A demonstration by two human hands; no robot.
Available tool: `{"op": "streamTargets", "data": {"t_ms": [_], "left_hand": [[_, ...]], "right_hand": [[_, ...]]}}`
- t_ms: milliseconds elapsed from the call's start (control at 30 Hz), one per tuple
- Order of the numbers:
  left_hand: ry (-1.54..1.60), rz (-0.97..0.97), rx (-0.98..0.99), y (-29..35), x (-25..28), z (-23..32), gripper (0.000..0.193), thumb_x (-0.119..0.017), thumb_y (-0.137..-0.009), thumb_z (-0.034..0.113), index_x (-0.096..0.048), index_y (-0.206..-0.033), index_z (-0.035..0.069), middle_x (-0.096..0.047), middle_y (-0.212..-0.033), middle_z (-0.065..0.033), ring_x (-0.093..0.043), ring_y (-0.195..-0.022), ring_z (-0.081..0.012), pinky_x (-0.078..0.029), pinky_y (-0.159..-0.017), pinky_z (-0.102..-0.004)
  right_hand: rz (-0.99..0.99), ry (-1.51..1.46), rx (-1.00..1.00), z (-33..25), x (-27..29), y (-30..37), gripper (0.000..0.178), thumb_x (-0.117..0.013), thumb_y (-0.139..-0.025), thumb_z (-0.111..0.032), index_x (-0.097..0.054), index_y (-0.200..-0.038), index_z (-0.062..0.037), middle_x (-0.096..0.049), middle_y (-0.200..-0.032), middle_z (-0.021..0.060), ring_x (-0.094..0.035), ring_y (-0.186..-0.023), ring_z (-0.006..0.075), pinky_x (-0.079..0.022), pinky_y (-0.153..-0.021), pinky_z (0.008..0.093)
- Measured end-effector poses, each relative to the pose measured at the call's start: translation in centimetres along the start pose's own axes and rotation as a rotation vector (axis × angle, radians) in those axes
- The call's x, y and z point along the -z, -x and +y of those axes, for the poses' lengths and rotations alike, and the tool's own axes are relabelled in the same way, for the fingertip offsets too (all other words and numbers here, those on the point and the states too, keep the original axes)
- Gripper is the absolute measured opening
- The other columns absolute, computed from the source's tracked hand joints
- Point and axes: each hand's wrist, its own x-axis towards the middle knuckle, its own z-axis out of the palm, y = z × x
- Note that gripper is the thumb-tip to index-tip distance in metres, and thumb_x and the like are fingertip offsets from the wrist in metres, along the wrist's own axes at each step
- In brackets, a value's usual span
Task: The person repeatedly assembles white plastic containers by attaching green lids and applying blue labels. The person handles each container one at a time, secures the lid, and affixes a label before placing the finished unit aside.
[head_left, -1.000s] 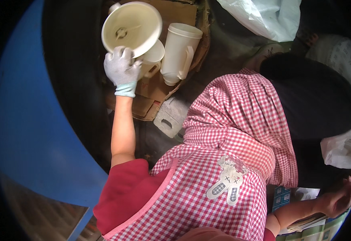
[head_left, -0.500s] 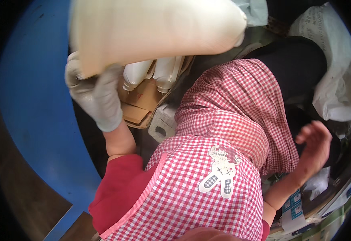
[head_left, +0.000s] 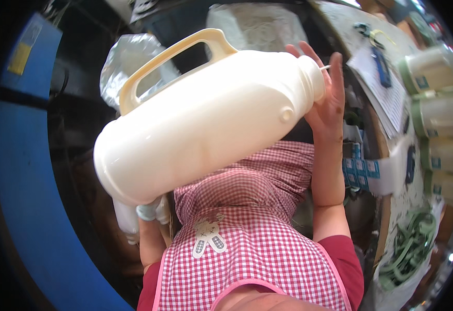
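A large cream plastic thermos flask body (head_left: 200,132) lies tilted across the view, its tan side handle upward and its round mouth to the right. My left hand (head_left: 147,211) supports it from beneath the base end. Only the glove's cuff shows there; the flask body hides the fingers. My bare right hand (head_left: 331,103) is at the mouth, fingers and thumb stretched out and apart. A thin white point (head_left: 325,67) sticks out by the mouth, between thumb and fingers. Whether the right hand touches the rim, I cannot tell.
White bottles (head_left: 126,217) stand low on the left, beside a blue panel (head_left: 24,171). On the right, a worktop (head_left: 408,179) bears papers (head_left: 377,85), several pale containers with green rims (head_left: 436,67) and a bag of green straps (head_left: 410,243). Clear plastic bags (head_left: 128,62) lie ahead.
The flask body has come down and nearer, turning so its whole length and handle show. My right hand has risen from the lower right to its mouth. The view has swung right.
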Motion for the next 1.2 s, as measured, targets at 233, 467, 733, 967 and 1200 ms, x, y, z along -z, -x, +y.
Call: {"op": "streamTargets", "data": {"t_ms": [233, 467, 733, 967, 1200], "left_hand": [[0.704, -0.245, 0.206, -8.0, -3.9, 0.9, 0.030, -0.052, -0.113, 0.022, -0.060, -0.135, 0.002, -0.061, -0.071, 0.0027, -0.047, -0.050, -0.0031, -0.039, -0.045, -0.0201], [0.641, -0.141, 0.684, -13.1, -7.8, 3.3, 0.029, -0.053, -0.112, 0.025, -0.067, -0.126, 0.004, -0.066, -0.074, 0.0044, -0.046, -0.040, -0.0013, -0.027, -0.031, -0.0164], [-0.232, -0.853, 0.579, -14.5, -10.8, 2.9, 0.028, -0.061, -0.107, 0.028, -0.074, -0.112, 0.003, -0.074, -0.087, -0.0076, -0.067, -0.073, -0.0138, -0.051, -0.058, -0.0282], [0.586, -0.957, -0.156, -17.8, -14.4, 18.6, 0.085, -0.026, -0.112, 0.065, -0.054, -0.147, -0.007, -0.065, -0.140, -0.0166, -0.061, -0.129, -0.0254, -0.041, -0.118, -0.0381], [0.301, -0.761, -0.347, -14.0, -19.9, 18.9, 0.080, -0.032, -0.109, 0.068, -0.057, -0.138, -0.002, -0.067, -0.122, -0.0140, -0.066, -0.109, -0.0212, -0.052, -0.097, -0.0347]], "right_hand": [[-0.151, 0.790, 0.369, -7.0, -4.3, -0.3, 0.058, -0.078, -0.097, -0.029, -0.059, -0.145, -0.0028, -0.064, -0.138, 0.0103, -0.059, -0.129, 0.0176, -0.040, -0.117, 0.0390], [-0.194, 0.894, 0.606, -9.3, -6.2, -2.5, 0.038, -0.082, -0.093, -0.015, -0.069, -0.127, -0.0039, -0.064, -0.129, 0.0054, -0.061, -0.120, 0.0142, -0.048, -0.107, 0.0376], [-0.366, 0.532, 0.307, -8.7, -11.4, -0.3, 0.098, -0.087, -0.083, -0.026, -0.032, -0.160, -0.0020, -0.060, -0.144, 0.0237, -0.064, -0.128, 0.0341, -0.053, -0.108, 0.0420], [-0.393, 1.672, 0.990, -3.8, -15.7, -0.3, 0.031, -0.079, -0.086, -0.017, -0.072, -0.113, -0.0034, -0.065, -0.124, 0.0166, -0.061, -0.120, 0.0359, -0.048, -0.101, 0.0428], [-0.680, 1.788, 0.599, -8.2, -12.7, -1.4, 0.025, -0.072, -0.098, -0.029, -0.070, -0.086, -0.0075, -0.065, -0.077, 0.0089, -0.063, -0.072, 0.0268, -0.048, -0.080, 0.0394]]}}
